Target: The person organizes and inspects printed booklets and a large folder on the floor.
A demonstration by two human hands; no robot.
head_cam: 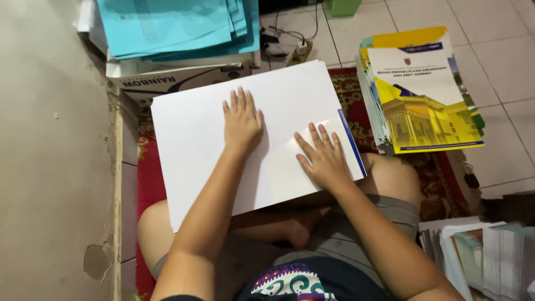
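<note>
A large white sheet of card (195, 128) lies across my crossed legs, its right part folded over so a blue edge (351, 142) shows. My left hand (242, 120) rests flat on the middle of the sheet, fingers spread. My right hand (323, 159) presses flat on the folded right flap, close to the blue edge. Neither hand holds anything.
A stack of yellow, white and blue printed covers (421, 92) lies on the floor at the right. Blue paper sheets (173, 25) sit on a cardboard box (178, 81) at the top. More paper stacks (485, 251) stand at the lower right. A wall (50, 150) is on the left. A red patterned mat (150, 184) lies beneath me.
</note>
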